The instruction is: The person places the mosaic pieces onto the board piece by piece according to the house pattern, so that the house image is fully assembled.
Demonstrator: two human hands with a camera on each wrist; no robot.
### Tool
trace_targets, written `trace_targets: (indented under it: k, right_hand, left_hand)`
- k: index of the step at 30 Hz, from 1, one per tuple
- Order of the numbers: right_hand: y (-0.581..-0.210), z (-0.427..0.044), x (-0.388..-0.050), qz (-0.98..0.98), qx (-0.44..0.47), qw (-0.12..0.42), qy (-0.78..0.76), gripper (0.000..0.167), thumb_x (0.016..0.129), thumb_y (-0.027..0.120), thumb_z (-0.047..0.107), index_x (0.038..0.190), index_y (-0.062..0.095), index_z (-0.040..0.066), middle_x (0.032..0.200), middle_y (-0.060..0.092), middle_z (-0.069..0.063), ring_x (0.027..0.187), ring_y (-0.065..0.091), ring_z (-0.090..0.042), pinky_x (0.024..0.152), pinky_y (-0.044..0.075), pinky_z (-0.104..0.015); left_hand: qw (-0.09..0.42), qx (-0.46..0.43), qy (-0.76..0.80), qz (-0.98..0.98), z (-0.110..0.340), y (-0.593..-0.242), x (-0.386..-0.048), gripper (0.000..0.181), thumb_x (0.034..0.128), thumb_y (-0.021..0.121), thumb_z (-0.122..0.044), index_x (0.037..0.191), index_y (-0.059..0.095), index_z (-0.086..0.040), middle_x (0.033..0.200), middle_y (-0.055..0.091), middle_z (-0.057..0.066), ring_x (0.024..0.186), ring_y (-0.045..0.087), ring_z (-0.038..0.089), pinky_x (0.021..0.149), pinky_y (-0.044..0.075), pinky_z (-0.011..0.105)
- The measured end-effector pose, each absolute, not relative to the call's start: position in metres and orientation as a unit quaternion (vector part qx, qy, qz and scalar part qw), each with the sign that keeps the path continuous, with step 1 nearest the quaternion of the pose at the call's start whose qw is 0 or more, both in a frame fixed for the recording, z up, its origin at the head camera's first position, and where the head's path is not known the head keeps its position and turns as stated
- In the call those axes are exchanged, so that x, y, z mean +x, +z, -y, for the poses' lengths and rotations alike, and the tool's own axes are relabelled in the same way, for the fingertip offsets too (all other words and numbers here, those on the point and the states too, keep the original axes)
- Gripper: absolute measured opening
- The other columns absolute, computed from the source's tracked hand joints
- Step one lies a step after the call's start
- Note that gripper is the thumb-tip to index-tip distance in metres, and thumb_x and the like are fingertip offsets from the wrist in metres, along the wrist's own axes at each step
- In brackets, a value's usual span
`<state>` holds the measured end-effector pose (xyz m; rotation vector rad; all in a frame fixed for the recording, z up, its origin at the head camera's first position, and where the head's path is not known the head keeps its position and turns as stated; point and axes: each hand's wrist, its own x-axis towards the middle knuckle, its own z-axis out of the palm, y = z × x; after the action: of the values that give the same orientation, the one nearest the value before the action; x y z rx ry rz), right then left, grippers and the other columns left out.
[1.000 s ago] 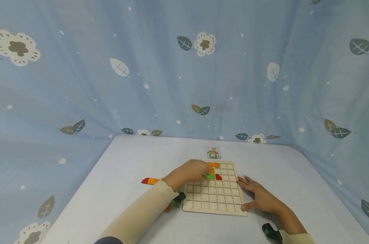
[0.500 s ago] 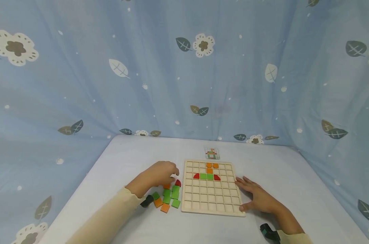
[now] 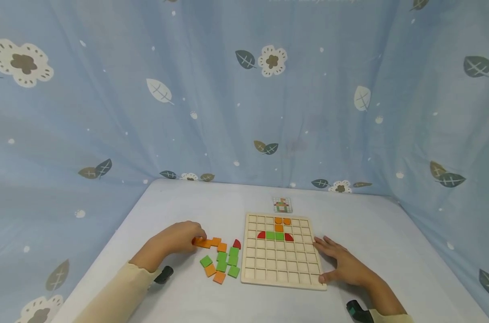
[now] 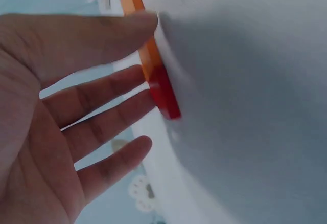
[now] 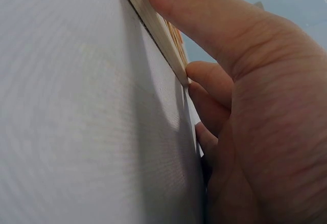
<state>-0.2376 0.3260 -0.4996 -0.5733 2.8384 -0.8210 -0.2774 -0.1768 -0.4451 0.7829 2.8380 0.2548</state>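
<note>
My left hand (image 3: pixel 176 237) reaches to the far end of a row of orange tiles (image 3: pixel 204 243) left of the board. In the left wrist view its fairly straight fingers touch a red tile (image 4: pixel 164 93), and the thumb lies over an orange tile (image 4: pixel 152 60); the index finger is hidden. A wooden grid board (image 3: pixel 260 264) holds two orange round tiles (image 3: pixel 287 221), an orange square (image 3: pixel 278 228), two green squares (image 3: pixel 279 236) and two red quarter-round tiles (image 3: pixel 261 234). My right hand (image 3: pixel 343 264) rests at the board's right edge (image 5: pixel 158 35), thumb and fingertips touching it.
Loose green tiles (image 3: pixel 221 266), orange tiles (image 3: pixel 219 277) and one red quarter-round tile (image 3: pixel 237 244) lie between my left hand and the board. Behind the board lies a small pattern card (image 3: pixel 282 205). A blue curtain (image 3: pixel 212 112) surrounds the white table (image 3: pixel 180 296).
My left hand has moved left, from the board across the loose tiles to the row's far end. A red tile now sits at the left of the green squares. My right hand stays put.
</note>
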Motion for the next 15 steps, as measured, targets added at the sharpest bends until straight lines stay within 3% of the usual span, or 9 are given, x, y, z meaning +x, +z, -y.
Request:
trace_targets:
  k: [5,15]
  right_hand:
    - [-0.499,-0.330,-0.236,-0.941,-0.188,0.063,-0.274,0.107,0.060,0.080,0.063,0.148,0.043,0.014,0.156,0.028,-0.010,0.143,0.013,-0.042,0.104,0.014,-0.070]
    - [-0.500,-0.327,-0.238,-0.940,-0.189,0.068,-0.276,0.108,0.060,0.079,0.065,0.149,0.042,0.015,0.157,0.028,-0.008,0.144,0.013,-0.040,0.105,0.013,-0.069]
  left_hand:
    - [0.089,0.251,0.099,-0.959,0.182,-0.449,-0.280,0.026,0.0799,0.078,-0.005,0.103,0.075,-0.017,0.095,0.063,-0.009,0.082,0.052,0.010,0.087,0.050,0.036]
    - [0.081,0.214,0.119,-0.966,0.189,-0.451,-0.280,0.022,0.0779,0.080,-0.003,0.097,0.077,-0.014,0.090,0.066,-0.007,0.081,0.055,0.013,0.084,0.051,0.038]
